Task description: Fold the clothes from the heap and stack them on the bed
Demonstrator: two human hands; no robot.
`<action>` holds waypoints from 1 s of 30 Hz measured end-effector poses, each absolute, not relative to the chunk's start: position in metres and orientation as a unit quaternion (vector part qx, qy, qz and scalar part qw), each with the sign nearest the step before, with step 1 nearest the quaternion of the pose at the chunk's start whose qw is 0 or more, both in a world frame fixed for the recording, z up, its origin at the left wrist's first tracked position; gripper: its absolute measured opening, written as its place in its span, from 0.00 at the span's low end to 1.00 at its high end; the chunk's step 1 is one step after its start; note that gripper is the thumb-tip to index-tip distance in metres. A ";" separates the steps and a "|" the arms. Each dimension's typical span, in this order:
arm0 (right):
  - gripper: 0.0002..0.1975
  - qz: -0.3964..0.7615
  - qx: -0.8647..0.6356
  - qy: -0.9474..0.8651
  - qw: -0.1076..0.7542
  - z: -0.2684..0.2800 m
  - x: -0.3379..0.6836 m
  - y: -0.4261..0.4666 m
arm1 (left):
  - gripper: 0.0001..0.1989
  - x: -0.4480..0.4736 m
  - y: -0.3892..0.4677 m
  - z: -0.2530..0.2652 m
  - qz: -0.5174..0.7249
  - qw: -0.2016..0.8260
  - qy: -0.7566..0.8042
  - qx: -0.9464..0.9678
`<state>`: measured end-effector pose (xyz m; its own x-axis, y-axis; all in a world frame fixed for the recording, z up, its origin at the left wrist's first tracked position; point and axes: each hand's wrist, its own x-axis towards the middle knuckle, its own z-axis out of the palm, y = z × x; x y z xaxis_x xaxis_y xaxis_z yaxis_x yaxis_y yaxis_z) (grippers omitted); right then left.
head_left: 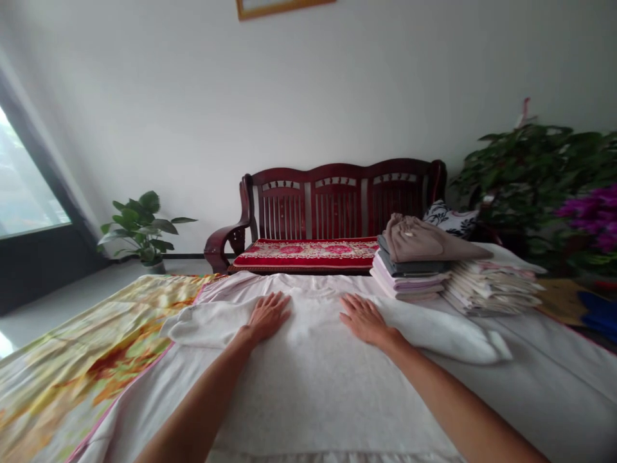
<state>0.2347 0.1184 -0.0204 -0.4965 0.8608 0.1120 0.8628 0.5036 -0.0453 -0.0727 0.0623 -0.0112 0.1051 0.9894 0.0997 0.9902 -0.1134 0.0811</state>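
A white long-sleeved top (pixel 313 379) lies spread out on a pale cloth (pixel 540 379), its neckline at the far side and its sleeves out to both sides. My left hand (pixel 268 315) rests flat on the top near its left shoulder, fingers stretched forward. Over by the right shoulder, my right hand (pixel 364 317) presses flat as well, fingers slightly spread. Neither hand grips anything. The near hem of the top runs along the bottom edge of the view.
Folded clothes stand in two stacks at the right, with brown trousers (pixel 419 241) on top and pale garments (pixel 494 286) beside them. A yellow floral cloth (pixel 120 347) covers the left side. Behind are a wooden bench (pixel 337 199) and a potted plant (pixel 147 228).
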 end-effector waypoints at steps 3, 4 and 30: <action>0.30 -0.019 -0.520 -0.851 0.077 -0.031 0.242 0.128 | 0.29 -0.081 0.070 -0.017 -0.052 0.007 -0.723 -0.689; 0.30 -0.025 -0.521 -0.849 0.083 -0.032 0.244 0.129 | 0.29 -0.083 0.073 -0.018 -0.051 0.007 -0.743 -0.667; 0.33 -0.043 -0.562 -0.823 0.063 -0.033 0.245 0.127 | 0.35 -0.115 0.077 -0.019 -0.025 0.030 -0.751 -0.659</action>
